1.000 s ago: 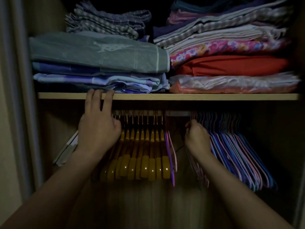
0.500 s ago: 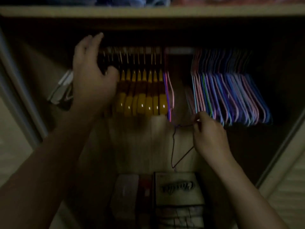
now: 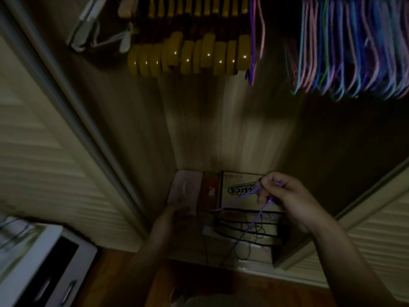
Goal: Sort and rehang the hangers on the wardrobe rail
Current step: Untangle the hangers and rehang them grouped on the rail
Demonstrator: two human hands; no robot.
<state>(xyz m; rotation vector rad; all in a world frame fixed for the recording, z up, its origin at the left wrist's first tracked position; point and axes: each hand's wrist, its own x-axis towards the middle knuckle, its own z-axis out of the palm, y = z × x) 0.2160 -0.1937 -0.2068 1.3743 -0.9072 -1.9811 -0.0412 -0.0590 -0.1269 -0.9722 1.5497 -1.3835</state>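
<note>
My right hand (image 3: 285, 198) grips a thin purple wire hanger (image 3: 234, 204) low in the wardrobe, above the boxes on its floor. My left hand (image 3: 177, 216) is beside it on the left, dim and blurred, and its fingers lie near the hanger's far end; whether they hold anything is unclear. Overhead, a row of yellow wooden hangers (image 3: 188, 54) hangs at the top middle, with two thin purple and pink ones (image 3: 254, 41) at its right end. A dense bunch of coloured wire hangers (image 3: 349, 52) hangs at the top right.
Boxes sit on the wardrobe floor: a printed cardboard box (image 3: 241, 191), a pink one (image 3: 186, 187) and dark-edged ones (image 3: 247, 229). Slatted doors stand on the left (image 3: 44, 151) and right (image 3: 376, 229). A white drawer unit (image 3: 39, 269) is at the lower left.
The view has tilted down from the rail to the wardrobe floor. My right hand has brought the purple hanger down off the rail, and my left hand has dropped from the rail to beside it.
</note>
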